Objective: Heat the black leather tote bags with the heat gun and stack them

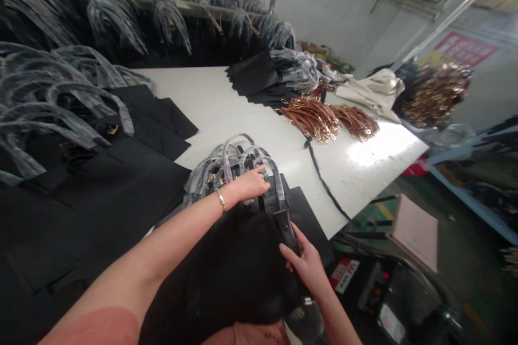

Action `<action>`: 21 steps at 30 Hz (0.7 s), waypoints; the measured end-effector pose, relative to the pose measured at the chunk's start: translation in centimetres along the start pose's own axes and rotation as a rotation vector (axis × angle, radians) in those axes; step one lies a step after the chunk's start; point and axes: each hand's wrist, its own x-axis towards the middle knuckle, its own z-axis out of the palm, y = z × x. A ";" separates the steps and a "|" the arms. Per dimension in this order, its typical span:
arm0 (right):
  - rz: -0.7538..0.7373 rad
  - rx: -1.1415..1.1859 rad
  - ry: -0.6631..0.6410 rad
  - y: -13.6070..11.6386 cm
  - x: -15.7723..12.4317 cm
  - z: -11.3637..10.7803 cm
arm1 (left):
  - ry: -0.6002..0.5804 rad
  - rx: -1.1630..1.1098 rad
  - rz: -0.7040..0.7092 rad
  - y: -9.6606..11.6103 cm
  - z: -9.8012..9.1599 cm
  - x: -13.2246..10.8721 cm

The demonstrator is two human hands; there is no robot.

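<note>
The smooth black panel (234, 264), at lower centre, was judged light, pliable and best held by its edges; the film-wrapped handles (227, 157), slippery. A dark elongated piece (286, 227) was pinched by the right hand (305, 261); the left hand's (253, 183) grip could not be determined. Brown straps (309, 113) were heaped on the white surface (182, 86).

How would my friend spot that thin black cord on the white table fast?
Find the big, smooth white table, then look past the person's right hand. A thin, crooked black cord starts near the gold-clasped brown straps and runs to the table's edge. Those straps are bundled; the cord is one dark line on white.
</note>
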 end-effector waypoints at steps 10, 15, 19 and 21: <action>-0.008 0.039 -0.177 -3.4 -1.6 0.3 | -0.012 -0.900 -0.630 3.7 3.0 -9.1; 0.065 0.077 -0.312 -3.8 -2.6 1.3 | 0.219 -1.475 -0.726 5.1 7.5 -12.5; 0.108 0.103 -0.335 -3.9 -3.2 1.3 | 0.291 -1.518 -0.730 5.7 9.0 -13.4; 0.100 0.099 -0.374 -4.1 -3.3 1.4 | 0.311 -1.526 -0.733 5.9 9.4 -13.5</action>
